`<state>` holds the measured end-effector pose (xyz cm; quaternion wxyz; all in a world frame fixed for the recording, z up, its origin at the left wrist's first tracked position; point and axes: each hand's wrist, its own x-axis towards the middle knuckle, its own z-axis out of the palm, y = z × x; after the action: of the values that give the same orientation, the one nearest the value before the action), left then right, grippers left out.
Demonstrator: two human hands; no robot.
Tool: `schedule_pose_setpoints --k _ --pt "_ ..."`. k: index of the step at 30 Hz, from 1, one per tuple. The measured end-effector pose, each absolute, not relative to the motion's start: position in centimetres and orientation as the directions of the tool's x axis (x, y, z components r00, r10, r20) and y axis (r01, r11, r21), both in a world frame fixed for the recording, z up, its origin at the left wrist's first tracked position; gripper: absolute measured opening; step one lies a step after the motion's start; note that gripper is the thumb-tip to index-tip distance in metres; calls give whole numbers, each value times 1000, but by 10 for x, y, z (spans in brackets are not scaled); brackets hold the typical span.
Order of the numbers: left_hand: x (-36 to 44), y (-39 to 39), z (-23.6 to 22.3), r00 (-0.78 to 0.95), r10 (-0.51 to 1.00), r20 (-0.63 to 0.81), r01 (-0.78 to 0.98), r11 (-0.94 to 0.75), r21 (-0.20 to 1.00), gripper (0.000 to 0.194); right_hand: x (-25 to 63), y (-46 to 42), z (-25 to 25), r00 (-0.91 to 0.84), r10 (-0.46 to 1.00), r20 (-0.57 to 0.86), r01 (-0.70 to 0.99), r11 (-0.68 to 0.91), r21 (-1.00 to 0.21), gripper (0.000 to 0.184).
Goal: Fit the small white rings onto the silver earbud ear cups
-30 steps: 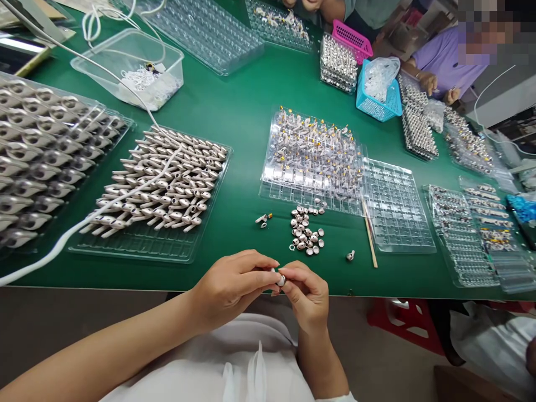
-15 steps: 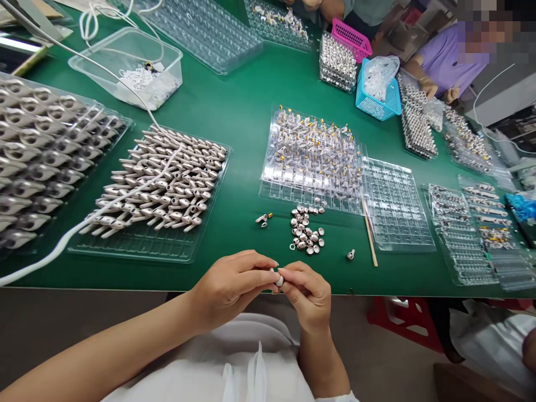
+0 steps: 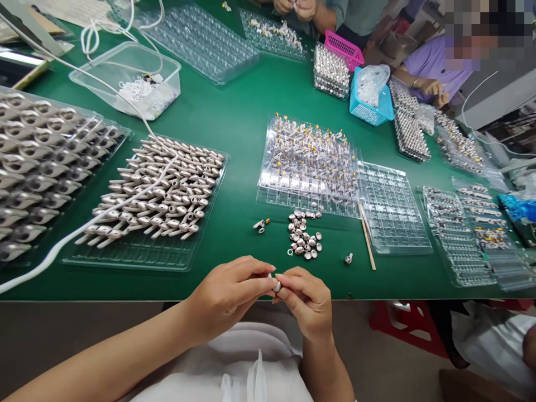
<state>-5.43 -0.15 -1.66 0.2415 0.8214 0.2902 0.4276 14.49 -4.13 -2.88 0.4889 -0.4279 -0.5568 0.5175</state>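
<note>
My left hand [image 3: 233,291] and my right hand [image 3: 309,300] meet at the table's front edge. Pinched between both sets of fingertips is a small whitish earbud shell [image 3: 277,286], mostly covered by the fingers. Just beyond lies a loose cluster of small silvery earbud caps [image 3: 302,240]. An earbud part with an orange tip [image 3: 262,224] lies to the left of the cluster, and a single earbud piece [image 3: 348,258] to the right. Further left, a clear tray [image 3: 176,254] carries many stemmed silvery earbud shells [image 3: 167,190].
Behind the caps is a clear tray of orange-tipped parts [image 3: 307,162], beside another clear tray [image 3: 393,212] and a wooden stick [image 3: 368,240]. A plastic tub [image 3: 167,84] and a white cable [image 3: 62,245] are left. Co-workers' hands [image 3: 295,8] show at the far side.
My hands keep the earbud shell pinched together, with only slight finger movement. The whole view has shifted a little. Co-workers' hands across the table have moved.
</note>
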Motion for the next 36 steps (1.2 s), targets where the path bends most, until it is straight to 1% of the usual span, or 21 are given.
schedule_pose_setpoints --k 4,11,19,24,28,33,36 --pt "-54 0 -15 455 692 560 259 -705 660 19 144 -40 -30 -144 983 112 -16 111 -994 31" --pt "-53 2 -15 424 715 556 214 -675 706 17 146 -39 -28 -173 973 149 40 158 -987 33" --pt "-50 5 -15 385 724 573 175 -666 725 13 145 -38 -29 -158 966 206 51 216 -975 42" --pt "-50 6 -14 377 729 572 160 -659 735 12 142 -39 -31 -129 969 211 24 216 -976 44" --pt "-51 7 -14 379 736 561 167 -650 741 13 138 -39 -31 -92 977 190 -11 190 -982 41" --pt "-52 6 -15 407 724 557 134 -650 748 13 137 -38 -32 -107 985 136 -95 126 -987 36" --pt "-53 6 -16 422 723 547 146 -649 746 14 138 -38 -33 -110 985 135 -108 123 -987 35"
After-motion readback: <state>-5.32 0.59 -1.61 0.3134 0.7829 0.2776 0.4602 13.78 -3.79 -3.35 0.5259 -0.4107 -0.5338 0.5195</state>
